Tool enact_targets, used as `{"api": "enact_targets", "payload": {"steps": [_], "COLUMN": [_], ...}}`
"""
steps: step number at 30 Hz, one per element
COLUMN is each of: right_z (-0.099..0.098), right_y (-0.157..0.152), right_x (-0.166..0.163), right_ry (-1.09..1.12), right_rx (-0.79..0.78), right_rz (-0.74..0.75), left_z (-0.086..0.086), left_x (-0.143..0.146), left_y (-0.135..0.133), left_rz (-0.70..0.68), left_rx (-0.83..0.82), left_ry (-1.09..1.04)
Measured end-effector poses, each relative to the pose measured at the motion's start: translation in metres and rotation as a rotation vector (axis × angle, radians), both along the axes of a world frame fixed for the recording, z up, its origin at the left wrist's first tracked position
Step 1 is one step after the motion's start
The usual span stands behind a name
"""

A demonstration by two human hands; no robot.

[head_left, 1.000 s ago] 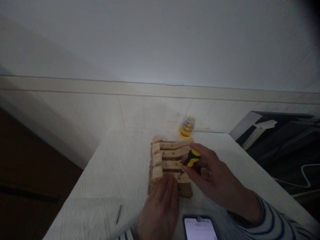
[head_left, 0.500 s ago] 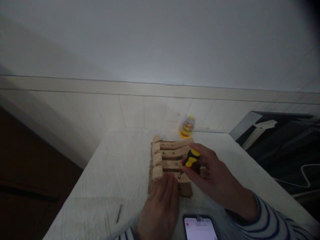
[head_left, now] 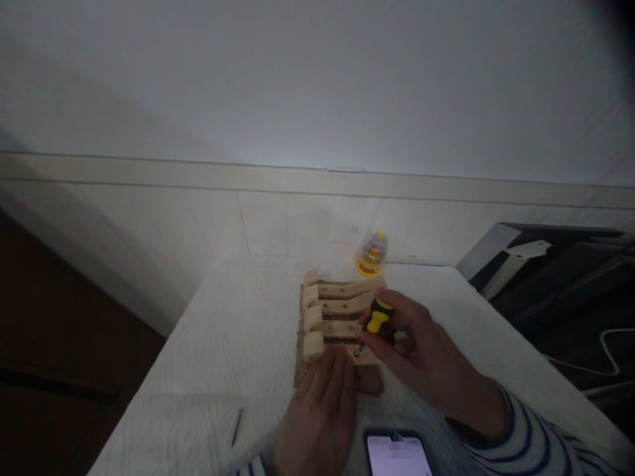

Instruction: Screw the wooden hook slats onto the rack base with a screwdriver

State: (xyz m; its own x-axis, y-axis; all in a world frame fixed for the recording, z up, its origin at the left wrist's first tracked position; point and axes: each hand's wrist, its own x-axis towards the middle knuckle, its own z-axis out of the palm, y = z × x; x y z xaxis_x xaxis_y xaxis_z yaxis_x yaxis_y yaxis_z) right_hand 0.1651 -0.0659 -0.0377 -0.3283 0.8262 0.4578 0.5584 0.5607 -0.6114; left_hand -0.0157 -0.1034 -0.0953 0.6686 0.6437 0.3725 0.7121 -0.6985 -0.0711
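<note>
Table (head_left: 198,370), white, with slatted wooden piece (head_left: 340,328) near middle. Left hand (head_left: 320,413) flat across nearest bar (head_left: 368,357), fingers together, any grip hidden. Right hand (head_left: 421,360) nearly closed, pinching screwdriver (head_left: 379,318). Tilt slightly changed since a moment ago, same bar: likely no repositioning.

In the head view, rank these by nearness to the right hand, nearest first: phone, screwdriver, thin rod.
1. Screwdriver: held in the right hand.
2. Phone: below that hand in the picture, at the bottom edge.
3. Thin rod: far to the left, beyond the left hand.
</note>
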Motion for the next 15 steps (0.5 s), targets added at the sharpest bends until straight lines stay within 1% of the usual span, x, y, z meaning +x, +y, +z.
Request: {"api": "enact_targets", "payload": {"steps": [3, 8, 15], "right_z": [0.0022, 0.0068, 0.0047], "right_y": [-0.003, -0.0065, -0.0037], "right_x": [-0.0008, -0.002, 0.0002], "right_ry": [-0.013, -0.041, -0.025], "right_rx": [0.002, -0.02, -0.026], "right_rz": [-0.008, 0.022, 0.018], "left_z": [0.0, 0.0, -0.0007], "left_x": [-0.0005, -0.0015, -0.0021], "left_y": [0.0, 0.0001, 0.0006], "left_rz": [-0.006, -0.015, -0.019], "left_rx": [-0.014, -0.029, -0.028], "left_ry": [0.008, 0.01, 0.003]}}
